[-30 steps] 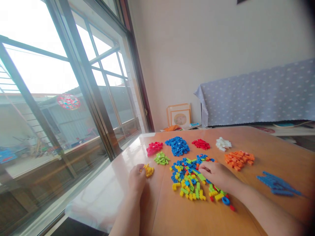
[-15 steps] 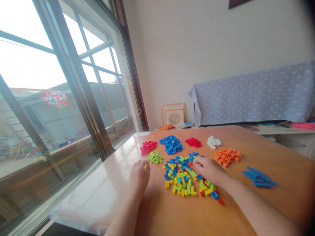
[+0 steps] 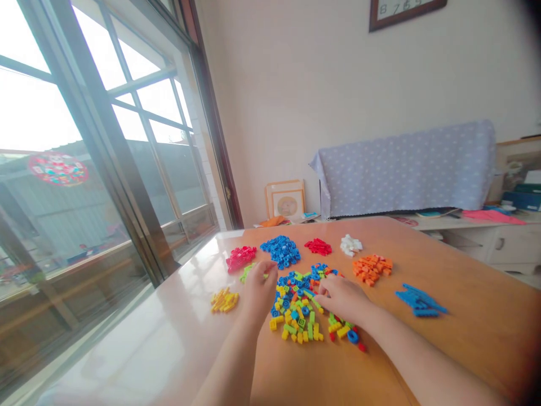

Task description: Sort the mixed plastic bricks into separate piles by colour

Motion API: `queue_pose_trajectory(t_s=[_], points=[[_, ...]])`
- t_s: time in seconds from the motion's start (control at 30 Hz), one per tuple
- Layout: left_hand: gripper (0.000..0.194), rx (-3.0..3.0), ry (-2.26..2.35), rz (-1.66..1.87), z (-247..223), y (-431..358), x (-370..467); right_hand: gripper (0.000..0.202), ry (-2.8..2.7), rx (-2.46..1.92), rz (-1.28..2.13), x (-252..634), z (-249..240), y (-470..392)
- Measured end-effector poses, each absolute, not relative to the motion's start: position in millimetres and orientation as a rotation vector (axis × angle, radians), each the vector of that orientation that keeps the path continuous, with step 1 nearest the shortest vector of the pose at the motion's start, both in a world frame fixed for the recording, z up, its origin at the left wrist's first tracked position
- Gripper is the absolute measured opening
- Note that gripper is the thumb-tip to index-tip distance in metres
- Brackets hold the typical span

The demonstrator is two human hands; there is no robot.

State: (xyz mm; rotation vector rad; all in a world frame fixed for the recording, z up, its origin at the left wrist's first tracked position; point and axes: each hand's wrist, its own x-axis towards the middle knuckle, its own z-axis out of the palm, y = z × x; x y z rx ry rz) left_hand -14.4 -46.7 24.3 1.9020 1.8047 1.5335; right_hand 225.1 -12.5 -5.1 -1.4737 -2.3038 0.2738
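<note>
Left hand (image 3: 258,286): fingers curled, raised between the lime pile (image 3: 246,274) and the mixed pile (image 3: 301,323); I cannot make out whether a piece is pinched in it. Right hand (image 3: 345,297): thumb and fingers drawn together at the right flank of the mixed pile; its grip, if any, is likewise unclear, the pieces there being small and slightly blurred.

The mixed pile lies mid-worktop (image 3: 329,378), with blue, lime, yellow, orange and red pieces. The lime pile is partly hidden behind the left hand. Yellow pile (image 3: 225,301): left of that hand, toward the left edge. Pinkish-red pile (image 3: 240,259): nearest the far left corner. Along the far edge, rightward: blue pile (image 3: 281,251), red pile (image 3: 318,246), white pile (image 3: 350,245). Orange pile (image 3: 372,269): nearer than the white. Long blue pieces (image 3: 420,300): toward the right edge. Beyond the far edge: dotted cloth (image 3: 406,172).
</note>
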Motion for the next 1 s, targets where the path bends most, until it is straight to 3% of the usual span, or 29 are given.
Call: queue_pose_trajectory(t_s=[0.27,0.53,0.83,1.0], points=[[0.018,1.943,1.769,1.467,8,-50,12,0.012,-2.339,-1.488,0.260,215,-15,-9],[0.014,2.007,1.617,1.350,-4,-53,13,0.009,-2.282,-1.371,0.454,212,-22,-10],[0.018,1.883,1.331,1.245,-9,-54,25,0.015,-1.739,-0.944,1.190,205,-12,-10],[0.020,1.674,1.151,1.248,-18,-48,29,0.019,-1.624,-0.888,1.353,203,-5,-18]])
